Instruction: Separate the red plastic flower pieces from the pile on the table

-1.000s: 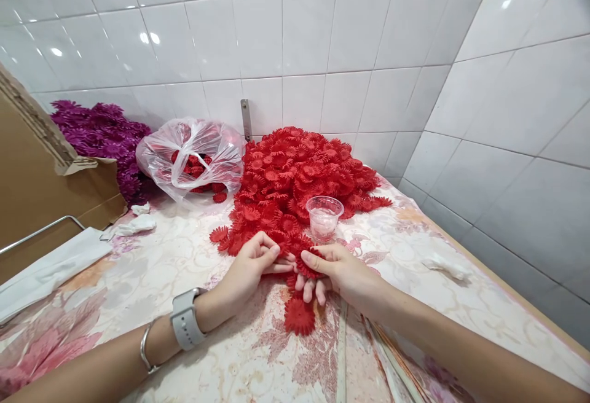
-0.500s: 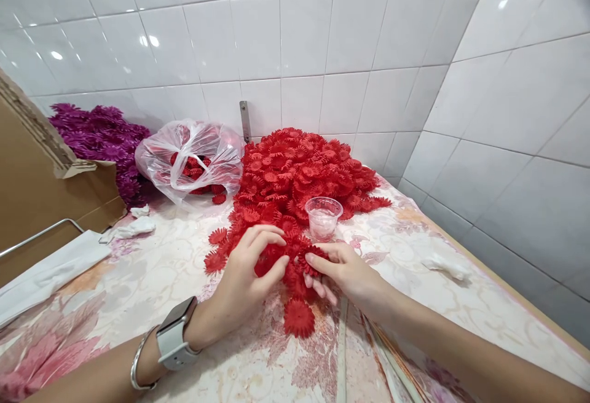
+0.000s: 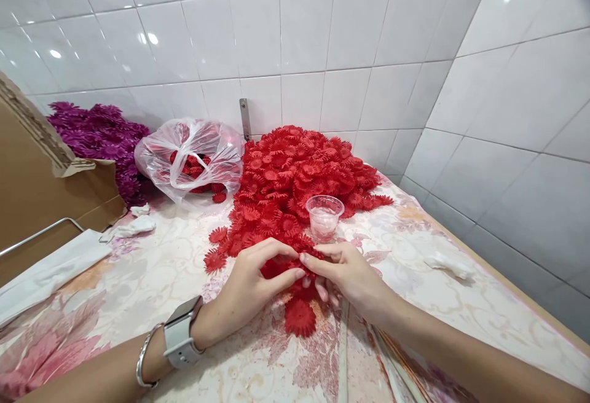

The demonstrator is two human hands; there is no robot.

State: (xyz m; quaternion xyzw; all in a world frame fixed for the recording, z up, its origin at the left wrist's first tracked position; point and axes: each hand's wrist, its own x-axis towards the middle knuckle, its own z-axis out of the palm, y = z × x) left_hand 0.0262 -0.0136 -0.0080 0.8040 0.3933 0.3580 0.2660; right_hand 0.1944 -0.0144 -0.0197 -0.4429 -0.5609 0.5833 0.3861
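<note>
Far left, a brown cardboard box (image 3: 34, 188) with a thin metal bar (image 3: 43, 232) at its near side; below it a folded white strip (image 3: 50, 271) lies flat on the patterned surface (image 3: 221, 366). Purple flower pieces (image 3: 94, 142) are heaped behind the box, against the white tiled wall (image 3: 304, 28). Small crumpled white scraps (image 3: 136, 226) just in front. Next, a knotted clear plastic bag (image 3: 161, 148) with red pieces inside; a metal bracket (image 3: 244, 119) stands against the wall behind it. Left forearm comes in from the bottom, wearing a silver bangle (image 3: 142, 360) and a pale-strapped watch (image 3: 182, 335). Left hand (image 3: 271, 262): fingers and thumb curved toward each other, tips right by the right hand's — whether they grip anything, cannot tell. Beyond both hands, a large red heap (image 3: 295, 172) of toothed-edge flower pieces. Between the hands, a red flower (image 3: 304, 248), partly hidden, apparently pinched by the right hand (image 3: 343, 271). One loose red piece (image 3: 299, 318) lies flat nearer the wearer. Clear cup (image 3: 325, 222) upright at the heap's front edge. Pale and brown strips (image 3: 401, 363) run under the right forearm; rightmost, a white tuft (image 3: 449, 265).
</note>
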